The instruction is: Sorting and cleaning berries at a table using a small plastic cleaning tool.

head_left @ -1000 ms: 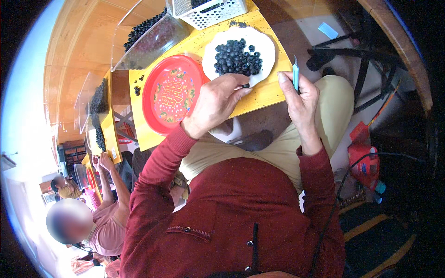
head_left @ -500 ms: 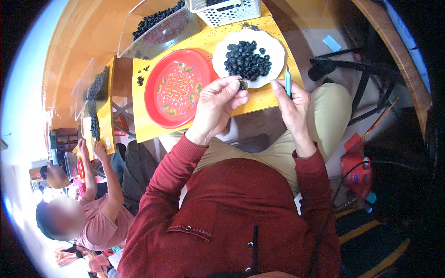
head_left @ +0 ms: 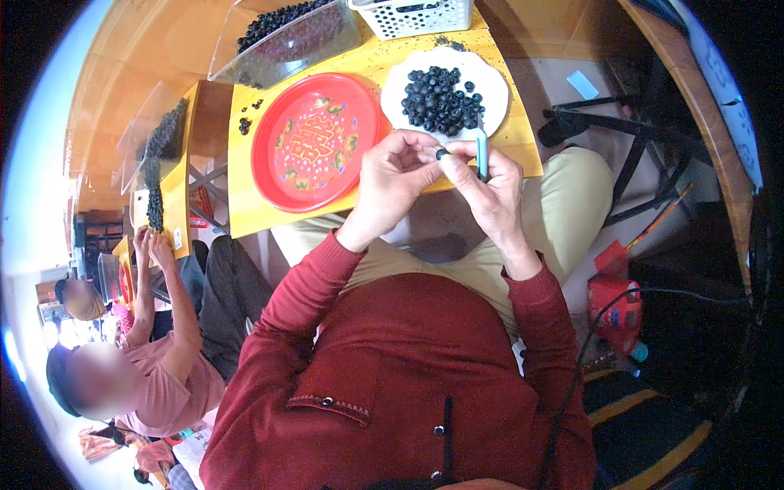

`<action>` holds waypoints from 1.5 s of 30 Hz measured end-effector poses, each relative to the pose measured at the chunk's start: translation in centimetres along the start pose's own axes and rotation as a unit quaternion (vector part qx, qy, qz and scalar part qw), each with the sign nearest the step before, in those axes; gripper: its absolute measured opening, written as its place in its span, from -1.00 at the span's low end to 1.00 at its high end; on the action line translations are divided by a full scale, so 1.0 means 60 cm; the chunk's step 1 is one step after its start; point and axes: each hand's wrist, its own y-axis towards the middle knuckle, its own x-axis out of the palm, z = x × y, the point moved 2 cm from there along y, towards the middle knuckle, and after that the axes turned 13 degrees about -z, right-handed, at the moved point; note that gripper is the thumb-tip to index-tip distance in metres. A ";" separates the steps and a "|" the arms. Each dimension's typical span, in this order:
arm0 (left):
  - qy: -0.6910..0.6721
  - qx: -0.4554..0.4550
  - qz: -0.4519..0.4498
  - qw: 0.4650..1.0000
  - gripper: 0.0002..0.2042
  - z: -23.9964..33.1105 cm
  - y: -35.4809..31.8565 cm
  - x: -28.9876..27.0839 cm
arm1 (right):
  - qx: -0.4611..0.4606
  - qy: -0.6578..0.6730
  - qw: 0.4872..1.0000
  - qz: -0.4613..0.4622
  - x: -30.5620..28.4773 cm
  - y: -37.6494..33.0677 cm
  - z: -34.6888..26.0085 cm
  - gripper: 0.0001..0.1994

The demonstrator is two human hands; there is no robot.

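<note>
Now my left hand (head_left: 400,175) pinches one small dark berry (head_left: 442,153) between the thumb and fingertips, near the middle of the frame, a bit above center. My right hand (head_left: 487,189) is just beside it, with the fingers curled around a blue knife (head_left: 482,157) that points up. My right thumb is very close to the berry, but I cannot tell if it touches. Just above my hands is a white plate (head_left: 496,82) with a pile of dark berries (head_left: 439,100) on it. Left of that, a big red tray (head_left: 278,155) with a gold picture in its middle lies on the yellow table (head_left: 245,208). A few loose berries (head_left: 245,125) sit by the tray's left side. At the top of the frame are a white basket (head_left: 412,23) with holes and a clear box (head_left: 306,51) with more berries. At the lower left, another person (head_left: 167,359) sits with both arms reaching up.
</note>
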 end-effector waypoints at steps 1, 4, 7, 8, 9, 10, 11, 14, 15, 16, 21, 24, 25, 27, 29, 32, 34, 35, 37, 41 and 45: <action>0.060 -0.020 0.000 0.998 -0.79 0.003 -0.003 0.002 | -0.008 -0.007 1.000 0.000 0.002 0.000 0.005 -0.82; 0.146 -0.028 0.004 0.989 -0.81 0.001 -0.006 0.001 | 0.004 -0.027 1.000 0.012 0.003 0.000 0.015 -0.82; 0.201 -0.007 0.002 0.980 -0.81 0.006 -0.007 0.003 | 0.035 -0.028 0.999 0.028 0.005 0.000 0.013 -0.82; 0.229 0.003 -0.003 0.973 -0.81 0.009 -0.007 0.004 | 0.047 -0.016 0.998 0.032 0.006 0.000 0.013 -0.84; 0.228 0.003 -0.003 0.974 -0.81 0.007 -0.007 0.003 | 0.048 -0.017 0.998 0.032 0.004 0.000 0.013 -0.84; 0.235 0.016 0.000 0.972 -0.82 0.004 -0.007 0.001 | 0.056 -0.011 0.998 0.030 0.003 0.000 0.015 -0.84; 0.241 0.030 0.004 0.970 -0.83 0.002 -0.007 -0.001 | 0.064 -0.005 0.998 0.028 0.002 0.000 0.016 -0.84; 0.227 0.050 0.005 0.973 -0.83 0.003 -0.005 0.002 | 0.088 0.059 0.994 0.039 0.001 -0.001 0.014 -0.84; 0.226 0.050 0.005 0.973 -0.83 0.004 -0.004 0.002 | 0.089 0.059 0.994 0.038 0.000 -0.001 0.015 -0.84; 0.249 0.053 0.001 0.967 -0.84 0.007 -0.004 0.003 | 0.090 0.086 0.991 0.041 0.000 -0.002 0.015 -0.85; 0.268 0.091 -0.001 0.959 -0.85 0.009 -0.002 0.007 | 0.130 0.202 0.970 0.029 -0.004 -0.005 0.019 -0.85; 0.285 0.103 -0.003 0.953 -0.84 0.007 -0.004 0.004 | 0.131 0.225 0.965 0.032 -0.004 -0.004 0.021 -0.84; 0.283 0.100 -0.004 0.954 -0.83 0.006 -0.005 0.004 | 0.139 0.235 0.962 0.023 -0.005 -0.003 0.021 -0.84; 0.280 0.096 -0.005 0.955 -0.83 0.004 -0.006 0.005 | 0.146 0.245 0.958 0.015 -0.010 -0.004 0.024 -0.83; 0.237 0.079 -0.001 0.968 -0.81 0.000 -0.008 0.005 | 0.157 0.244 0.957 -0.012 -0.015 -0.006 0.029 -0.84; 0.203 0.079 -0.011 0.976 -0.80 -0.006 -0.008 0.004 | 0.160 0.258 0.953 -0.012 -0.018 -0.007 0.032 -0.84; 0.184 0.065 -0.007 0.981 -0.80 -0.011 -0.009 0.001 | 0.160 0.242 0.957 -0.019 -0.023 -0.009 0.036 -0.81; 0.165 0.052 -0.002 0.985 -0.81 -0.013 -0.009 0.000 | 0.160 0.226 0.961 -0.025 -0.025 -0.010 0.037 -0.79; 0.156 0.056 0.003 0.986 -0.81 -0.010 -0.011 -0.002 | 0.146 0.117 0.982 -0.033 -0.026 -0.010 0.028 -0.74; 0.160 0.055 0.022 0.985 -0.80 -0.006 -0.013 -0.007 | 0.070 -0.124 0.988 -0.058 -0.028 -0.013 -0.003 -0.62; 0.146 0.059 0.025 0.987 -0.81 0.004 -0.015 -0.009 | 0.051 -0.166 0.980 -0.096 -0.031 -0.020 -0.005 -0.59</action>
